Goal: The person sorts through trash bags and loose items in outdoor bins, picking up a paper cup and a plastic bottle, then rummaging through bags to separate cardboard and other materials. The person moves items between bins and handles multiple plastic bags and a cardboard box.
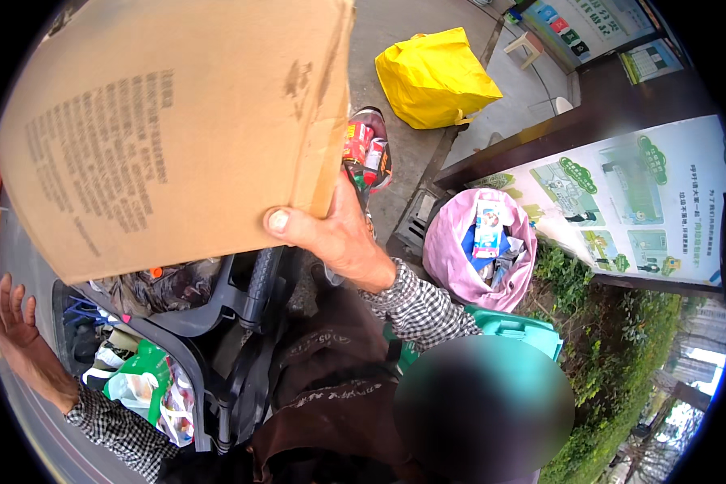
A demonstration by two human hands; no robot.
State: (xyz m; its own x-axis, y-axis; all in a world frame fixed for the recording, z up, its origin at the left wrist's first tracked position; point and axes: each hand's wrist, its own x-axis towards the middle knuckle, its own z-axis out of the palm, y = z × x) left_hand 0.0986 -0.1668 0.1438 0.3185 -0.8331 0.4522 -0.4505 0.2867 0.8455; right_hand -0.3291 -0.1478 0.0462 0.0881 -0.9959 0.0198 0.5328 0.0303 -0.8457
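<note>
A large flat piece of brown cardboard (210, 161) with printed lines fills the upper left. My right hand (343, 238) grips its lower right edge, thumb on the near face and the fingers hidden behind. At the far left my left hand (24, 339) is raised with fingers spread, apart from the cardboard and holding nothing. Below the cardboard stands a dark wheeled bin (198, 319) with a black handle bar; a dark plastic bag (165, 286) shows at its opening. Beside it, near my left forearm, lies a green and white bag (145, 379) among other bags.
A pink sack (444, 258) of packaging stands right of my right forearm, above a teal bin lid (524, 331). A yellow bag (431, 81) sits on the pavement farther off. An illustrated notice board (621, 202) and a hedge (621, 363) line the right side.
</note>
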